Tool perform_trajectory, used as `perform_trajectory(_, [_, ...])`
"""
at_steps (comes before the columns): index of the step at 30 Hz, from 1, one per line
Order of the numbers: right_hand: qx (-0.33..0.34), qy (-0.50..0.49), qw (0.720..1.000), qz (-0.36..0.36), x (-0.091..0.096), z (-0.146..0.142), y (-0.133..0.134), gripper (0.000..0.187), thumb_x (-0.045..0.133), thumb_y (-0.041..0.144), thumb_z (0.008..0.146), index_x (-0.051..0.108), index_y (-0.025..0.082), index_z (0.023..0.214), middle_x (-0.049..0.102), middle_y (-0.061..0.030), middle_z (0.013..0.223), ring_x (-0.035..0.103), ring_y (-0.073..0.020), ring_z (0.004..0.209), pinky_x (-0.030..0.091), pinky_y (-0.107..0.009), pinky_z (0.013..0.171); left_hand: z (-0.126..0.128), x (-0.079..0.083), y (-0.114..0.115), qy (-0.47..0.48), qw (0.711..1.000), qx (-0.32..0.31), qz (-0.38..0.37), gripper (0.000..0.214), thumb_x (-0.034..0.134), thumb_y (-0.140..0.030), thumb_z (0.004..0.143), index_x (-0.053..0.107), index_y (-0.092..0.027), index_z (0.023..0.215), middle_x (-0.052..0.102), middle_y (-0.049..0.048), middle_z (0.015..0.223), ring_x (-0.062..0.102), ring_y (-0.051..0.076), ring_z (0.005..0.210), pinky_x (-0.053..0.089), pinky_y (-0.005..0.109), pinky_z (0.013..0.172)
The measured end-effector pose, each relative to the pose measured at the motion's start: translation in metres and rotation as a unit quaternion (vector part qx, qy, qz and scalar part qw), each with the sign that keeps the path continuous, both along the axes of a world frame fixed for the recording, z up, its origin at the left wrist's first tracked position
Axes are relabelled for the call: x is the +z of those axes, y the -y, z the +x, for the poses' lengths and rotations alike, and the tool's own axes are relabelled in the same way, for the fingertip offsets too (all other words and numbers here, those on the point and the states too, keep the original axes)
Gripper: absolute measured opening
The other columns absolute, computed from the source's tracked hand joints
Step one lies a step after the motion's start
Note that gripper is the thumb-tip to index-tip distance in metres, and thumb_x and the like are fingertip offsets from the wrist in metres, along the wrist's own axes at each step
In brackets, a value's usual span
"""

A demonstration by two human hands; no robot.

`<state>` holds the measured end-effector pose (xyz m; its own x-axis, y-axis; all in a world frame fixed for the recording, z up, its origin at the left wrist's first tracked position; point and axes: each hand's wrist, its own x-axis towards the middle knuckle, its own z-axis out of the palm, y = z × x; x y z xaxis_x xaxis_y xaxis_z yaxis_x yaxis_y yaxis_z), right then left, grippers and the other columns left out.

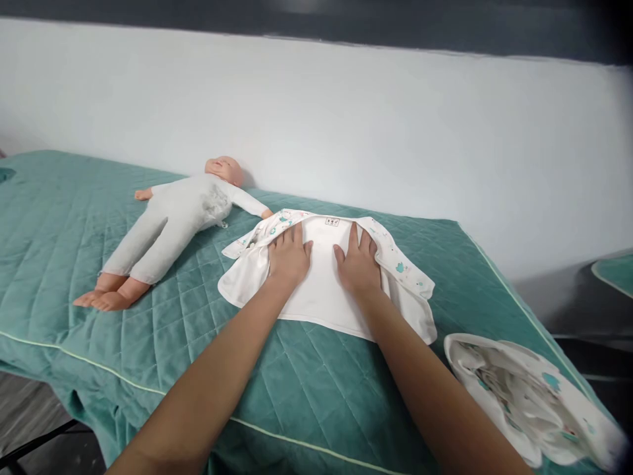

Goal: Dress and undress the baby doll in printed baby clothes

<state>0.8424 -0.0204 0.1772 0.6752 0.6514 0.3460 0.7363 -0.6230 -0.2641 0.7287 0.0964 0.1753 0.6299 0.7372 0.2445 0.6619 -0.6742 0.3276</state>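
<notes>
A white baby shirt (324, 277) with a small print pattern lies spread open on the green quilted cover, its plain inside facing up. My left hand (291, 254) rests flat on its left half, fingers stretched towards the collar. On the right half lies my right hand (360, 260), palm down with the fingers apart. Neither hand grips the cloth. Left of the shirt a baby doll (173, 221) with a white cloth body lies on its back, one of its hands close to the shirt's left sleeve.
Another white printed garment (529, 396) lies crumpled at the right front edge of the bed. The green quilted cover (64, 218) has a pale piped edge along the front and right. A white wall (346, 125) stands behind the bed.
</notes>
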Motion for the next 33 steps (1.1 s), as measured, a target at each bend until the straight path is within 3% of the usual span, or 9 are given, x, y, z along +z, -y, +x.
perform_trajectory(4, [-0.004, -0.011, 1.0, 0.007, -0.001, 0.0, 0.001, 0.069, 0.029, 0.046, 0.102, 0.017, 0.014, 0.161, 0.028, -0.0184, 0.161, 0.03, -0.0376, 0.145, 0.036, -0.056, 0.115, 0.005, 0.001, -0.003, -0.005, 1.0, 0.0, 0.0, 0.064, 0.029, -0.046, 0.102, 0.031, -0.014, 0.157, 0.038, 0.0175, 0.161, 0.035, 0.035, 0.148, 0.032, 0.055, 0.118])
perform_trajectory(7, [-0.021, -0.063, 0.998, -0.01, -0.004, 0.002, 0.0, 0.07, 0.027, 0.049, 0.102, 0.013, 0.016, 0.162, 0.021, -0.0167, 0.165, 0.027, -0.0375, 0.148, 0.04, -0.056, 0.112, 0.01, -0.001, -0.008, -0.025, 0.999, -0.009, -0.02, 0.064, 0.028, -0.045, 0.102, 0.037, -0.008, 0.153, 0.042, 0.0203, 0.157, 0.036, 0.034, 0.147, 0.03, 0.053, 0.119])
perform_trajectory(11, [-0.035, -0.118, 0.992, -0.041, -0.006, 0.005, -0.004, 0.073, 0.031, 0.049, 0.1, 0.011, 0.017, 0.163, 0.017, -0.0153, 0.168, 0.023, -0.0384, 0.151, 0.036, -0.057, 0.115, 0.013, -0.005, -0.012, -0.041, 0.998, -0.018, -0.034, 0.064, 0.027, -0.047, 0.102, 0.043, -0.006, 0.148, 0.047, 0.0214, 0.153, 0.039, 0.035, 0.145, 0.028, 0.053, 0.12])
perform_trajectory(20, [-0.017, -0.092, 0.996, -0.013, -0.008, 0.005, -0.002, 0.073, 0.034, 0.045, 0.099, 0.014, 0.014, 0.162, 0.021, -0.0183, 0.166, 0.026, -0.0385, 0.149, 0.038, -0.056, 0.114, 0.01, -0.006, -0.01, -0.022, 1.0, -0.007, -0.011, 0.059, 0.03, -0.043, 0.101, 0.043, -0.011, 0.149, 0.049, 0.0192, 0.153, 0.042, 0.034, 0.144, 0.032, 0.051, 0.118])
perform_trajectory(24, [-0.02, -0.116, 0.991, -0.058, -0.011, 0.009, -0.005, 0.069, 0.032, 0.045, 0.101, 0.026, 0.007, 0.157, 0.03, -0.0223, 0.162, 0.03, -0.0385, 0.148, 0.034, -0.054, 0.117, 0.012, -0.006, -0.014, -0.053, 0.998, -0.016, -0.042, 0.059, 0.029, -0.044, 0.101, 0.05, -0.009, 0.143, 0.051, 0.0204, 0.15, 0.044, 0.034, 0.142, 0.032, 0.051, 0.117])
perform_trajectory(29, [-0.017, -0.069, 0.996, -0.06, -0.01, 0.008, -0.004, 0.06, 0.035, 0.039, 0.101, 0.039, 0.003, 0.149, 0.04, -0.0234, 0.155, 0.036, -0.0365, 0.145, 0.035, -0.048, 0.117, 0.012, -0.007, -0.016, -0.053, 0.997, -0.021, -0.047, 0.059, 0.03, -0.046, 0.101, 0.05, -0.009, 0.142, 0.053, 0.0204, 0.149, 0.045, 0.034, 0.141, 0.032, 0.051, 0.117])
perform_trajectory(33, [0.051, -0.007, 0.998, -0.043, -0.007, 0.001, -0.001, 0.05, 0.035, 0.024, 0.1, 0.051, 0.002, 0.142, 0.052, -0.0215, 0.147, 0.043, -0.0311, 0.14, 0.034, -0.043, 0.118, 0.012, -0.004, -0.014, -0.024, 0.999, -0.013, -0.041, 0.052, 0.037, -0.042, 0.1, 0.056, -0.01, 0.136, 0.059, 0.02, 0.141, 0.051, 0.034, 0.136, 0.037, 0.05, 0.114])
